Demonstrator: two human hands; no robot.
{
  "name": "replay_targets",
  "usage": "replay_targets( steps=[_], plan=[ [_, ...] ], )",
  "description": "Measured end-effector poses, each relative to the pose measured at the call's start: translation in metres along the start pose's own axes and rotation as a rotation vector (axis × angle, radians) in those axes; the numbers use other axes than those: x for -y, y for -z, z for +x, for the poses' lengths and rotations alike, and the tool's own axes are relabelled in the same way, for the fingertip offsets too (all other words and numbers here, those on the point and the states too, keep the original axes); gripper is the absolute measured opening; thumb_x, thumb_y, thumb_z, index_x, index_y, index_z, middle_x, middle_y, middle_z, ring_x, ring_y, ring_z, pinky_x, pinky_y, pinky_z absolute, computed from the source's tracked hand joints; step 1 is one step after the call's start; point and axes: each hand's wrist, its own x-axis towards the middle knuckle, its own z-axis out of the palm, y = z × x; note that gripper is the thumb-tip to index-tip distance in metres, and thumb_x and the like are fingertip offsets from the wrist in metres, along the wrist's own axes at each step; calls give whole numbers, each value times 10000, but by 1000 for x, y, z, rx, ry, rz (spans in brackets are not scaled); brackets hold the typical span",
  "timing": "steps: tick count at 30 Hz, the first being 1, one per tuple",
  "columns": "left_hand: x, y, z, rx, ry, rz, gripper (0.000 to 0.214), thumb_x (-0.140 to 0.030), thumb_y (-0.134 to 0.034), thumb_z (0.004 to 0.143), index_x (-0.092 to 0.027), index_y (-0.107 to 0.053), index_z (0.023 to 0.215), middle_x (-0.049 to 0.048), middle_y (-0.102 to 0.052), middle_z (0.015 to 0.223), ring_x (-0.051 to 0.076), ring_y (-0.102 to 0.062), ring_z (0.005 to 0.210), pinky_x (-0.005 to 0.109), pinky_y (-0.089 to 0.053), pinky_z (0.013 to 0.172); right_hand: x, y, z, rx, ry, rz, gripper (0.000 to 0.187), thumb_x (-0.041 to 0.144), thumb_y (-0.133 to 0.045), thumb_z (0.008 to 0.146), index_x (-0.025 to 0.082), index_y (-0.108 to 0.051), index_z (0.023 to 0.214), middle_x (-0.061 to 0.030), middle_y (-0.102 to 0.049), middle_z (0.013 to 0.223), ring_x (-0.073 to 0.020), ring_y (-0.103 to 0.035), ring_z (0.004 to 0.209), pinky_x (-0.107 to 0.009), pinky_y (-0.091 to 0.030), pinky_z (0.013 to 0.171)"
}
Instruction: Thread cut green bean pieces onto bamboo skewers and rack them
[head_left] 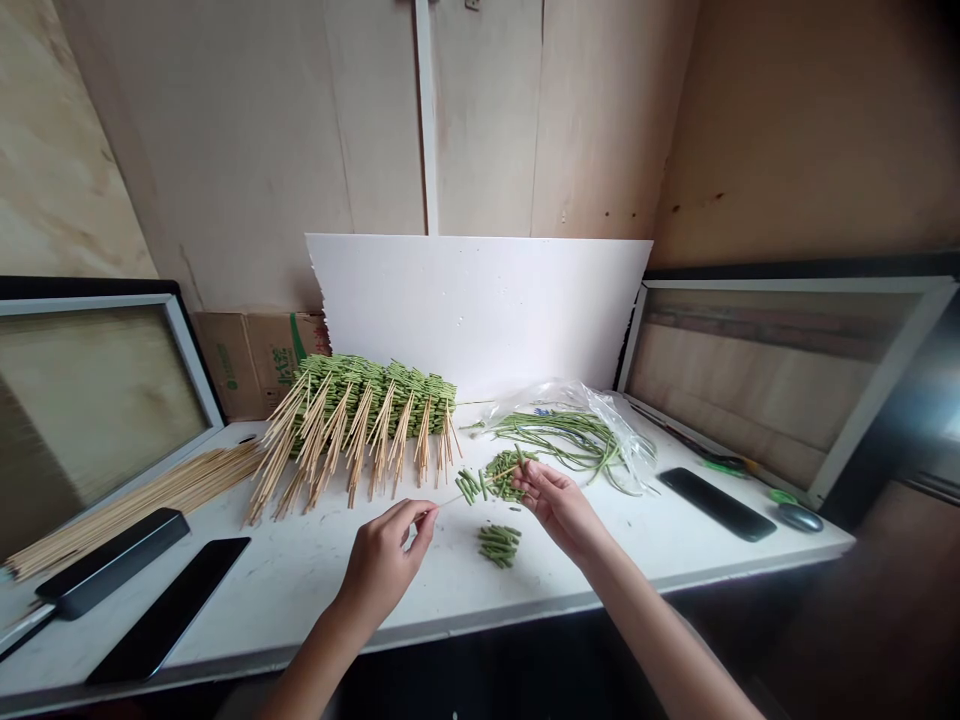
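Observation:
My left hand [386, 555] is closed in a pinch on one end of a thin skewer, which points right toward my other hand. My right hand [555, 503] pinches a short cut garlic scape piece [520, 456] near the skewer's far end. Several short green pieces [466, 487] sit along the skewer's line between the hands; whether all of them are threaded on it I cannot tell. A loose heap of cut pieces [501, 470] lies behind the right fingertips, partly hidden. Nearer the table's front is a small pile of cut pieces [499, 545].
At the back left, filled skewers [375, 400] are stacked, sticks facing front. Bare bamboo skewers [142, 500] lie left of them. Long garlic scapes [562, 435] rest in a clear plastic bag [626, 440]. Phones [176, 605] [716, 503] and a mouse [800, 517] lie on the white table [315, 590].

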Motion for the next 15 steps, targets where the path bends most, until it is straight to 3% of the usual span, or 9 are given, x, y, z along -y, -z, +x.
replay_targets(
  steps=[9,15],
  plan=[
    [0,0,0,8,7,5,181,-277,-535,1022,-227,-707,999,14,-697,780,145,-649,668,213,-480,597,-2,-1,0,3,-25,25,369,512,-857,743,186,-789,903,-65,-737,899,-165,-638,766,-264,-471,611],
    [-1,0,0,24,7,-14,193,-281,-526,1025,-221,-708,996,23,-702,794,148,-646,670,215,-473,588,-2,-1,0,0,-36,8,347,516,-820,780,191,-776,894,-87,-749,950,-193,-659,819,-260,-476,593]
  ],
)
